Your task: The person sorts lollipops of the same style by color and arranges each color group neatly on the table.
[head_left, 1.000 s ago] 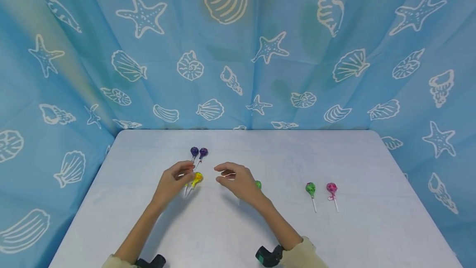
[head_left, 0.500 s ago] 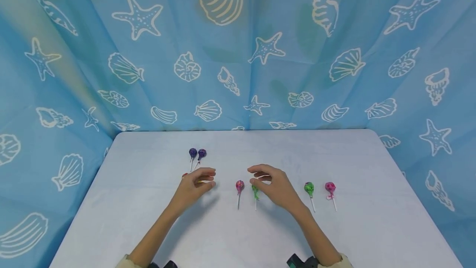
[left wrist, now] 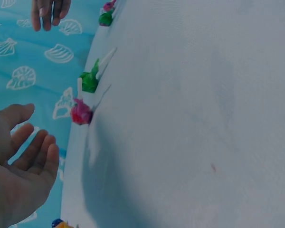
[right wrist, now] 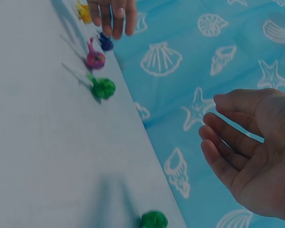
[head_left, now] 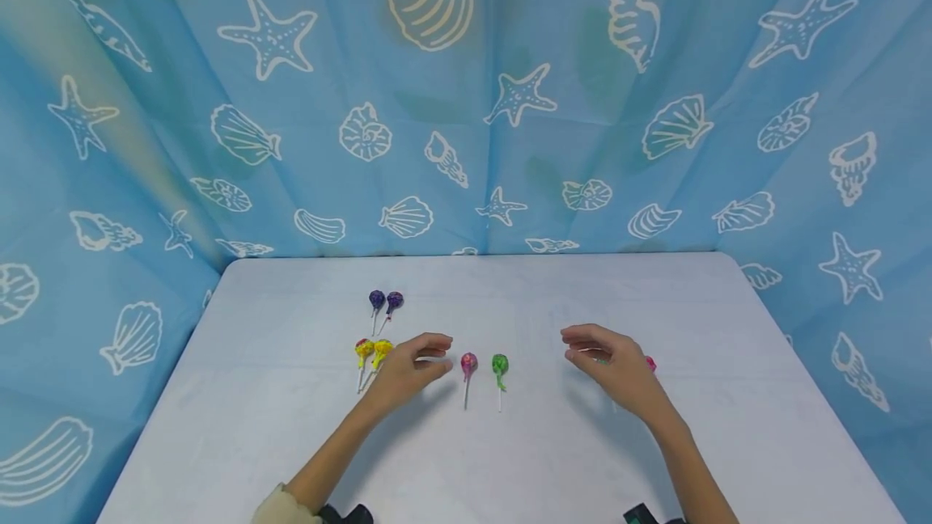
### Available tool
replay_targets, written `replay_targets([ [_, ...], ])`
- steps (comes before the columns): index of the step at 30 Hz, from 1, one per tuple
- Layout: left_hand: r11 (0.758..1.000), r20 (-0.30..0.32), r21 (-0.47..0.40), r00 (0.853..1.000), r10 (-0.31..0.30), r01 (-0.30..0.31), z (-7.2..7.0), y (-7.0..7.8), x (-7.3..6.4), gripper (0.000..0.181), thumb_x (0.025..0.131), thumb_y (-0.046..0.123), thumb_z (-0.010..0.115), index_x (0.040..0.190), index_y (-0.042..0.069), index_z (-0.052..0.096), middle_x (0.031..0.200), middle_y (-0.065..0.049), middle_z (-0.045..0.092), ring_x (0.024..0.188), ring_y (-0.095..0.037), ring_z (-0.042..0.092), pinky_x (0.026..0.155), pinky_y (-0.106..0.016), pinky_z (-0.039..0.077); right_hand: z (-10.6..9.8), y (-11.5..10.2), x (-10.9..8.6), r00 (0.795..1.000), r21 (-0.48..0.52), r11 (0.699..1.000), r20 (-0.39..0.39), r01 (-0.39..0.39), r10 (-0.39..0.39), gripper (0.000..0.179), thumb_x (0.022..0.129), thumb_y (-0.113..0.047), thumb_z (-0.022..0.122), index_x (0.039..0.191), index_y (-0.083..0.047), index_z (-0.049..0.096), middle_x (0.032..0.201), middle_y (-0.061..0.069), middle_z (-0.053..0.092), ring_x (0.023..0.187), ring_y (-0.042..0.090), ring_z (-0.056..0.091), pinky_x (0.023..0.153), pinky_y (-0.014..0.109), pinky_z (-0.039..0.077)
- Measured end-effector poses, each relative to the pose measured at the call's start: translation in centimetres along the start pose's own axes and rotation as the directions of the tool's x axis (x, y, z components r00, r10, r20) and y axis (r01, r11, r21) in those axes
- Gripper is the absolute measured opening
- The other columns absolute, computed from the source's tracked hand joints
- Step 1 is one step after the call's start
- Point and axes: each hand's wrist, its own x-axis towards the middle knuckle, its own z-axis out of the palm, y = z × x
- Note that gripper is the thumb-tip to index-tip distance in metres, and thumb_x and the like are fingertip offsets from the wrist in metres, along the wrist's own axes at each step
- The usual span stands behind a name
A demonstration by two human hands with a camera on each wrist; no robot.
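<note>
Lollipops [head_left: 469, 362] between left hand [head_left: 408, 370] and right hand [head_left: 619, 369] are now fully uncovered, both relaxed hands being shifted rightward, apart, with nothing grasped.

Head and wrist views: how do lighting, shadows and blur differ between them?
Head view: bright, with soft shadows on the table below the left hand and right hand; left wrist view: dimmer and greyer, a broad soft-edged shadow below the pink lollipop; right wrist view: also dim, a blurred shadow left of the green lollipop cut off by the bottom edge.
</note>
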Motion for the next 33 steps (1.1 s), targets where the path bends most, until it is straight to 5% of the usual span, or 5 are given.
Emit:
replay_targets([
  [14,1.000,0.014,0.019,1.000,-0.010,0.010,2.1,-0.9,1.4,0.038,0.092,0.008,0.070,0.128,0.000,0.062,0.124,-0.016,0.064,0.111,-0.030,0.063,0.096,-0.040,0.051,-4.6,3.5,-2.8,0.987,-0.114,0.986,-0.120,-0.124,0.110,0.031,0.096,-0.010,0.068,0.126,-0.001,0.065,0.118,0.015,0.069,0.103,0.006,0.064,0.084,0.007,0.045],
  [27,0.991,0.008,0.129,1.000,-0.024,0.023,2.8,-1.4,2.0,0.033,0.092,0.009,0.071,0.124,0.004,0.066,0.117,-0.010,0.067,0.107,-0.025,0.064,0.092,-0.037,0.052,-6.1,6.8,-4.3,0.949,-0.137,0.961,-0.243,-0.240,0.202,0.032,0.100,-0.018,0.062,0.126,0.002,0.063,0.122,0.020,0.065,0.114,0.035,0.059,0.084,0.002,0.039],
  [29,0.991,0.009,0.134,1.000,-0.014,0.012,2.9,-1.4,2.1,0.031,0.092,0.008,0.071,0.122,0.003,0.066,0.116,-0.010,0.067,0.105,-0.026,0.064,0.091,-0.036,0.053,-6.1,7.3,-4.5,0.938,-0.144,0.948,-0.247,-0.283,0.242,0.035,0.101,-0.022,0.062,0.127,0.000,0.062,0.124,0.020,0.064,0.117,0.037,0.057,0.089,0.009,0.044],
  [33,0.989,0.014,0.147,1.000,0.003,-0.005,3.0,-1.4,2.2,0.029,0.092,0.007,0.070,0.120,0.002,0.067,0.113,-0.010,0.068,0.102,-0.025,0.064,0.088,-0.035,0.053,-5.9,8.0,-4.7,0.919,-0.134,0.927,-0.238,-0.351,0.314,0.035,0.101,-0.019,0.061,0.130,0.001,0.060,0.129,0.022,0.061,0.120,0.039,0.055,0.100,0.043,0.048],
])
